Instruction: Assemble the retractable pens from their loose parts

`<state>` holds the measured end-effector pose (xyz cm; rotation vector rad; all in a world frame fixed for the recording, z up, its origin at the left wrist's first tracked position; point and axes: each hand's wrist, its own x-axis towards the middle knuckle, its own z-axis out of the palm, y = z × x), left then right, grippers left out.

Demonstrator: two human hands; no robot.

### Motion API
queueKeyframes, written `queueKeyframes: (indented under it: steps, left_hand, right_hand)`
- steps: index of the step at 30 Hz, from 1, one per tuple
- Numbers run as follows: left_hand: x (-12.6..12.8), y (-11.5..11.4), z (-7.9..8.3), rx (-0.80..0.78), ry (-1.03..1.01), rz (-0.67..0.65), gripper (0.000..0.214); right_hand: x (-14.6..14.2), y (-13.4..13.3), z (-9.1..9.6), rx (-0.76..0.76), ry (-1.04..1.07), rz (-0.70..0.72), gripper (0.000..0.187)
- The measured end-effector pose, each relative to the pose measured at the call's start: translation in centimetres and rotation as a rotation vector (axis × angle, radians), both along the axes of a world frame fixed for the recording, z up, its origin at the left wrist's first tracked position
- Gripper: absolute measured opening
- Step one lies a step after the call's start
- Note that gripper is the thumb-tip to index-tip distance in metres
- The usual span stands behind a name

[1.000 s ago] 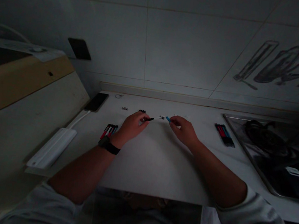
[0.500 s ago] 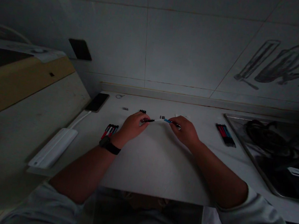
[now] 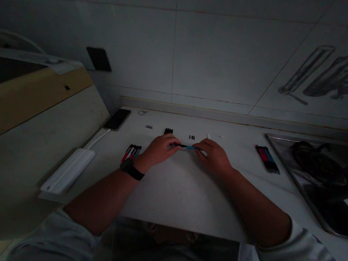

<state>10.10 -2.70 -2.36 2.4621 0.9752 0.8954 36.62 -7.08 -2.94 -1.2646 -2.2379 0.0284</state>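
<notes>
The pen point(image 3: 191, 147) is held between the two hands, a little above the surface point(image 3: 172, 194) or on it; this I cannot tell exactly. It lies almost level, with a black part towards the left and a blue part towards the right. The left hand point(image 3: 159, 149) has its thumb and fingers nearly closed around the black end. The right hand point(image 3: 217, 157) pinches the blue end in the same way, with only the fingertips. Whether the two parts are fully joined is too small to see.

Behind the pen, on its left, are the black pieces point(image 3: 168, 131) and, farther left, a few small springs point(image 3: 149, 127). Straight behind it are the small dark parts point(image 3: 191, 137). To the left of the pen lies a row of coloured pens point(image 3: 130, 153); far to its right is another group of pens point(image 3: 267, 159).

In my judgement, the pen is light and stiff, with a smooth, perhaps slightly slippery body, and its thin inside parts may bend. It is better to hold each part near the joint, softly, and keep both in one line.
</notes>
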Motion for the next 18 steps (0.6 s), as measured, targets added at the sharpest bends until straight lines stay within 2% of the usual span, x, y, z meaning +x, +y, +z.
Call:
queueKeyframes:
  steps: [18]
  left_hand:
    - [0.09, 0.11, -0.30, 0.006, -0.006, -0.066, 0.023]
  right_hand:
    - [-0.29, -0.20, 0.51, 0.051, 0.033, 0.067, 0.025]
